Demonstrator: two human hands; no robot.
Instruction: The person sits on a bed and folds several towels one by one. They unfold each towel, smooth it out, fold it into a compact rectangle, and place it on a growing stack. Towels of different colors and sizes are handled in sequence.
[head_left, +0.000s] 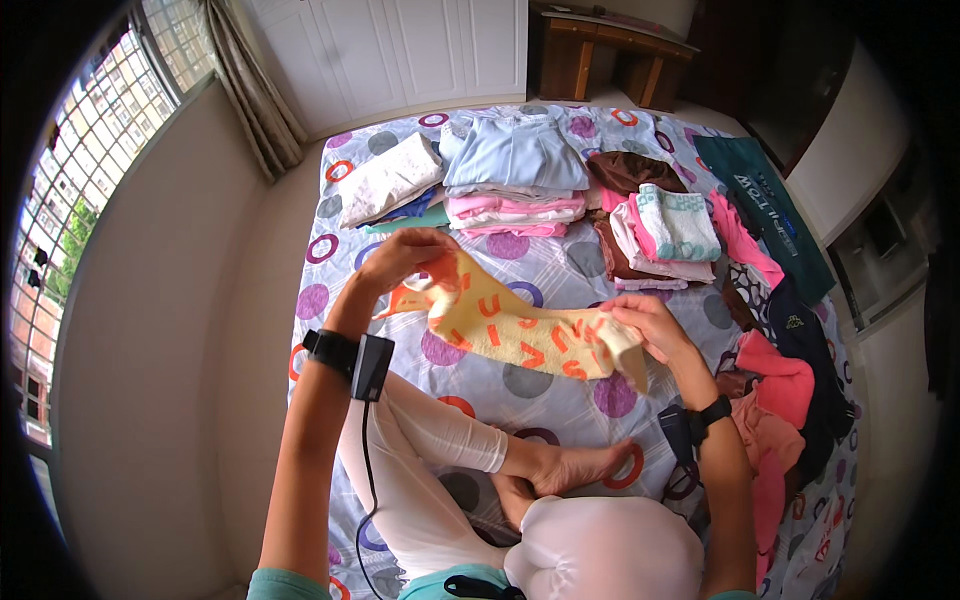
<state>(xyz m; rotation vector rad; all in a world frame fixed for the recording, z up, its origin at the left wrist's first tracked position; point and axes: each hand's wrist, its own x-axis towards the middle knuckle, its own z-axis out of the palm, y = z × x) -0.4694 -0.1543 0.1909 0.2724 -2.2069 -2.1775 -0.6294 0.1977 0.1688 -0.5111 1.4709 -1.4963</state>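
A yellow towel (517, 330) with orange printed marks is stretched between my hands above the bed. My left hand (411, 259) grips its orange end, which is bunched and partly folded over. At the other end my right hand (646, 324) pinches a corner, where the cloth curls and hangs loose. The towel's middle sags a little over the patterned bedsheet (442, 349). Straight beyond it stands a stack of folded clothes (516, 176), light blue on top and pink below.
Left of that stack lies a folded white cloth pile (394, 180). At right sits another pile topped by a white and green towel (675, 223). Loose pink and dark clothes (780, 375) spread along the bed's right side, near a dark green bag (772, 210). A cable (365, 457) hangs from my left wrist.
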